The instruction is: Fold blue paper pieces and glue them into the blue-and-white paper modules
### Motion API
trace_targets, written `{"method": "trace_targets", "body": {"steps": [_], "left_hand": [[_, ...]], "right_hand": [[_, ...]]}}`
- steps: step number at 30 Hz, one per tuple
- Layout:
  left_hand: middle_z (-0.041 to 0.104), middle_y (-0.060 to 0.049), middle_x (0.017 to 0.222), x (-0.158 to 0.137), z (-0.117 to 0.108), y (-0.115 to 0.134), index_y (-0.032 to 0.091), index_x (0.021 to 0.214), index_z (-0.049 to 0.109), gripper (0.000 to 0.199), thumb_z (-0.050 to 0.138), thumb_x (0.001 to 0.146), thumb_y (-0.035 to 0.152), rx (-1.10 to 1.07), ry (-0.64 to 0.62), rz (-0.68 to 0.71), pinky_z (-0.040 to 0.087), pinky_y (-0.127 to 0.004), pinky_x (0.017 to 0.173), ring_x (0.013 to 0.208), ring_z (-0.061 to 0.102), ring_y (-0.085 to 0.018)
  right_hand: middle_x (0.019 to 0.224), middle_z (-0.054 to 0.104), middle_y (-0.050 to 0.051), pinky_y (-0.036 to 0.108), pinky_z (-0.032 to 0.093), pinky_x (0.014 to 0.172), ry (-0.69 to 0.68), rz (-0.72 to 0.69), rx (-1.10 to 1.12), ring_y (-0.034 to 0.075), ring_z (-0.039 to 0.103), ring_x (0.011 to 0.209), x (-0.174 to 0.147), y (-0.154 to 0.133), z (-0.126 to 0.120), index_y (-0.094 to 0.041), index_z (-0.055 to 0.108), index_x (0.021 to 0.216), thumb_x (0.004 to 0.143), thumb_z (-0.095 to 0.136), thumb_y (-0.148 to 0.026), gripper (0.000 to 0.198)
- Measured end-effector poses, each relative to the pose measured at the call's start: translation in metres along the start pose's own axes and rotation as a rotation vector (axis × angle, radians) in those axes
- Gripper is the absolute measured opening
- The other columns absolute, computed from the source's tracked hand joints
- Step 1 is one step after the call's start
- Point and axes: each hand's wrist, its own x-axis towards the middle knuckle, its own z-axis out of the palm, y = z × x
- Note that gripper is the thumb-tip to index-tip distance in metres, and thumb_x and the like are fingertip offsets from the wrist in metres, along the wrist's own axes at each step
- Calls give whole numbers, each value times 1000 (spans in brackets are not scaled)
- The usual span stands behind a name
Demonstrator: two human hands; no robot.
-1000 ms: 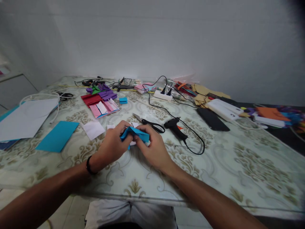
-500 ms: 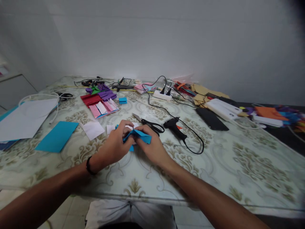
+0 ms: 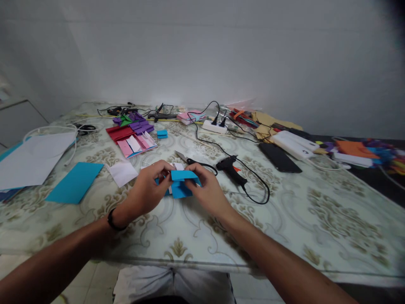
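Between my two hands is a small piece of blue paper (image 3: 182, 176), folded over with its upper flap curving toward the right. My left hand (image 3: 148, 188) pinches its left edge. My right hand (image 3: 209, 190) grips the right end, thumb in front and fingers behind. Beneath and behind the hands lie more blue and white paper pieces, partly covered. Black-handled scissors (image 3: 202, 164) rest just beyond my right hand, their blades pointing up and left. A white paper square (image 3: 122, 173) and a blue paper rectangle (image 3: 76, 182) lie left of my left hand.
A black glue gun (image 3: 232, 171) with its looping cord lies to the right, near a black phone (image 3: 280, 158). Behind are a white power strip (image 3: 215, 126) and folded red, pink and purple papers (image 3: 134, 142). White sheets (image 3: 34, 160) sit at far left.
The blue paper has turned in my hands, so its broad face and a folded top strip now show. My left hand has shifted slightly left, away from the right one.
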Motion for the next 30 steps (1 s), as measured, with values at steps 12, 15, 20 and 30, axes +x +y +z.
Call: {"method": "trace_targets", "body": {"steps": [12,15,20,30], "left_hand": [[73,-3,89,-3,7,1,21,97,63,19,71,87,35,-72,47,-83,59,-30,75,84,75,-20],[72,-2,81,-2,6,1,21,91,62,12,65,90,33,-65,71,-94,59,-30,72,78,75,-20],[75,-3,82,1,3,2,21,93,62,13,63,89,33,-217,2,-171,60,-31,73,79,76,-21],[67,-2,92,1,4,0,19,89,62,7,60,83,19,-19,27,-74,51,-27,72,81,65,-16]], "right_hand": [[76,65,-3,28,45,68,5,5,-161,17,59,73,-6,2,3,-21,62,88,83,65,-22,6],[80,69,-1,28,46,69,-18,-6,-207,17,62,74,-7,-2,3,-20,65,91,86,62,-23,6],[82,72,1,29,45,67,-16,-39,-254,19,63,75,-6,-6,1,-20,68,95,93,55,-26,15],[83,73,0,29,45,67,-2,-80,-315,19,63,76,-6,-8,2,-21,68,92,85,59,-21,12]]}}
